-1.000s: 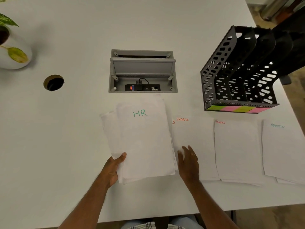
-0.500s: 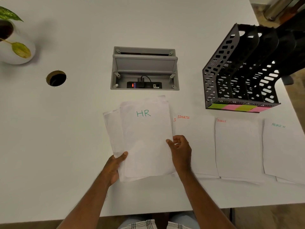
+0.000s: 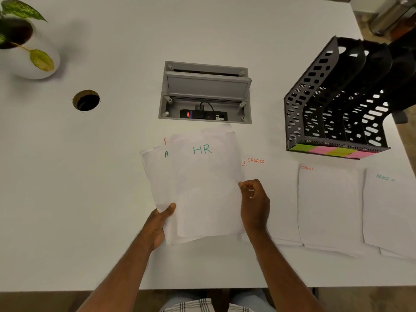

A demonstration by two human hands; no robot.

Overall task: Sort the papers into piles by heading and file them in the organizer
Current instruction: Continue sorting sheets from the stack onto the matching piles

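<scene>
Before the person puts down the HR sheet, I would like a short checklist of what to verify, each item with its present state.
1. Top sheet's heading readable: ok, the HR sheet shows "HR" in green.
2. Stack supported: ok, the left hand grips its lower left corner.
3. Top sheet separated: cannot tell, the right hand pinches the right edge, how many sheets is unclear.
4. HR pile exists: not ok, only the SPORTS pile, FINANCE pile and ADMIN pile lie on the table.
5. Organizer slots free: ok, no papers visible inside.
</scene>
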